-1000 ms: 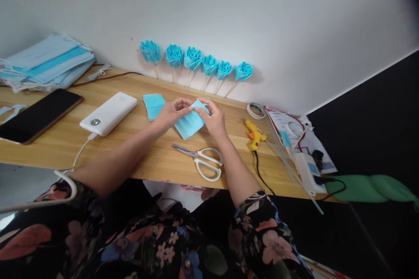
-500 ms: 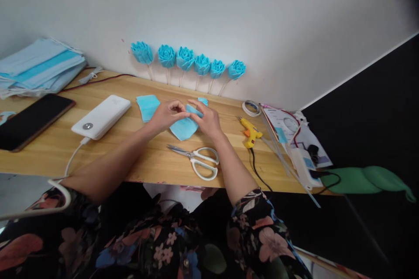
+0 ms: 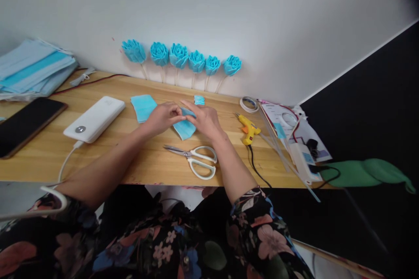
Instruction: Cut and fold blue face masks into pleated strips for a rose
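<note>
L hand (image 3: 163, 117) & R hand (image 3: 207, 120) meet approx. mid-frame, both pinching blue cloth (image 3: 185, 130) nr its top edge; cloth shows btwn & just below fingertips, equally near both, long axis unclear (part hidden); scissors (image 3: 187, 154) lower in frame.

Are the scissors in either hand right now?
No, the scissors lie on the table, while the left hand and right hand hold a blue sheet.

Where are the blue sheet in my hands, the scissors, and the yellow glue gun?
Blue sheet (image 3: 185, 130): head view, its uncovered lower part.
Scissors (image 3: 187, 154): head view, the pivot between blades and white handles.
Yellow glue gun (image 3: 250, 130): head view, the middle of its body.
</note>
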`<state>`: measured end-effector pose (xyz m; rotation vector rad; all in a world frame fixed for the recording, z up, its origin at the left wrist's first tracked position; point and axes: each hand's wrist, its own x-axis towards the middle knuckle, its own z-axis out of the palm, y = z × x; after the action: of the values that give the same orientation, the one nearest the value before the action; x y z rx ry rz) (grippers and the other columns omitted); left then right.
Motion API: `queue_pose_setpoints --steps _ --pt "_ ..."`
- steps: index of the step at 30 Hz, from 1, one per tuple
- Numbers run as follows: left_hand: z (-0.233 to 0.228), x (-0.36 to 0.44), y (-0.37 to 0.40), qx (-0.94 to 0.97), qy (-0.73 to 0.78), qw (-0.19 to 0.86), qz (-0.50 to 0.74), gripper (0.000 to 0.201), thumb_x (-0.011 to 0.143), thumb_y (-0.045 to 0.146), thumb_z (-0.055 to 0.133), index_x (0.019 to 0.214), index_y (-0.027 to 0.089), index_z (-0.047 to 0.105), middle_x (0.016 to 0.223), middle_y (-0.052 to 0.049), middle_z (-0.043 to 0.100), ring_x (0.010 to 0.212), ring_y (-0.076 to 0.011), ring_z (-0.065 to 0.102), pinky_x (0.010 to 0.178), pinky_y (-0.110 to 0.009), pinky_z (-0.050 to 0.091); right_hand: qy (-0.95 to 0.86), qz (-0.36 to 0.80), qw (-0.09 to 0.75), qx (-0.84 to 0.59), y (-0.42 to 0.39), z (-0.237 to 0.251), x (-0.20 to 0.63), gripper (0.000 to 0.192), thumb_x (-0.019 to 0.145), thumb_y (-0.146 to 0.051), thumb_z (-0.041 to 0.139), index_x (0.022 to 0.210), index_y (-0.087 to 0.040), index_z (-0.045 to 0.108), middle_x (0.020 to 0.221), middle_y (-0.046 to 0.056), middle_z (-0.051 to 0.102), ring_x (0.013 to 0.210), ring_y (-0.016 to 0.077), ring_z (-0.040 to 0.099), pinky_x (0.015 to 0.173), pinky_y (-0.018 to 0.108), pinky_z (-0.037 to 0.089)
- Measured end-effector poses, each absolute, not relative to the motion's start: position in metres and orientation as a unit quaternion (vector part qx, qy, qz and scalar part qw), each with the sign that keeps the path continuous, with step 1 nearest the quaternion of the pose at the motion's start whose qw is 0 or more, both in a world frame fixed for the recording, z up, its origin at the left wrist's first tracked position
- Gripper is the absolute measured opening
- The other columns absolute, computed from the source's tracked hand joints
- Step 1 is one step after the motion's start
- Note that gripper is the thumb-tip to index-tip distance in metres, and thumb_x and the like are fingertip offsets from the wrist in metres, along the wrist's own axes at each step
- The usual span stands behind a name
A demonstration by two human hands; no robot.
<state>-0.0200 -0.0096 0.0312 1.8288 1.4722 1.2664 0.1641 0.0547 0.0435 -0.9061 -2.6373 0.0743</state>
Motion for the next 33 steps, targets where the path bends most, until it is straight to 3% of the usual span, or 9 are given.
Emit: queue_pose_setpoints --steps 5,12,19,27,33 --pt "0.032 -0.021 -0.013 0.641 0.534 0.320 0.448 0.029 0.074 0.043 0.075 0.064 0.019 0.061 0.057 0.001 0.055 0.056 -0.0128 0.043 0.056 -0.027 0.028 -0.932 0.027 0.166 -0.321 0.054 0.046 0.165 0.053 0.093 -0.039 0.065 0.144 -0.028 0.057 0.107 0.008 0.078 0.101 0.0251 0.071 0.082 0.029 0.049" --pt "0.040 -0.020 -0.019 0.559 0.455 0.492 0.488 0.046 0.072 0.060 0.076 0.067 0.018 0.058 0.059 0.002 0.048 0.056 -0.0107 0.039 0.055 -0.026 0.029 -0.896 0.192 0.262 -0.304 0.053 0.049 0.165 0.048 0.092 -0.038 0.064 0.140 -0.035 0.059 0.126 -0.002 0.073 0.105 0.0212 0.070 0.091 0.030 0.050" --pt "0.038 -0.021 -0.015 0.507 0.415 0.516 0.553 0.052 0.067 0.064 0.080 0.065 0.017 0.058 0.063 -0.001 0.054 0.060 -0.0122 0.045 0.060 -0.027 0.034 -0.870 0.233 0.294 -0.321 0.059 0.042 0.165 0.050 0.086 -0.044 0.071 0.135 -0.035 0.063 0.120 -0.003 0.075 0.098 0.0218 0.070 0.090 0.032 0.051" --pt "0.034 -0.020 -0.014 0.520 0.412 0.521 0.537 0.045 0.078 0.059 0.074 0.069 0.016 0.061 0.067 -0.002 0.059 0.063 -0.0122 0.050 0.065 -0.027 0.040 -0.867 0.232 0.313 -0.312 0.062 0.039 0.165 0.048 0.087 -0.044 0.069 0.134 -0.034 0.064 0.123 -0.001 0.074 0.101 0.0236 0.070 0.094 0.035 0.050" --pt "0.027 -0.017 -0.012 0.492 0.407 0.545 0.543 0.044 0.081 0.059 0.072 0.079 0.016 0.063 0.070 -0.004 0.065 0.067 -0.0143 0.058 0.070 -0.029 0.044 -0.869 0.226 0.301 -0.323 0.061 0.040 0.165 0.048 0.088 -0.044 0.068 0.134 -0.033 0.064 0.113 -0.001 0.077 0.102 0.0248 0.071 0.092 0.035 0.051"
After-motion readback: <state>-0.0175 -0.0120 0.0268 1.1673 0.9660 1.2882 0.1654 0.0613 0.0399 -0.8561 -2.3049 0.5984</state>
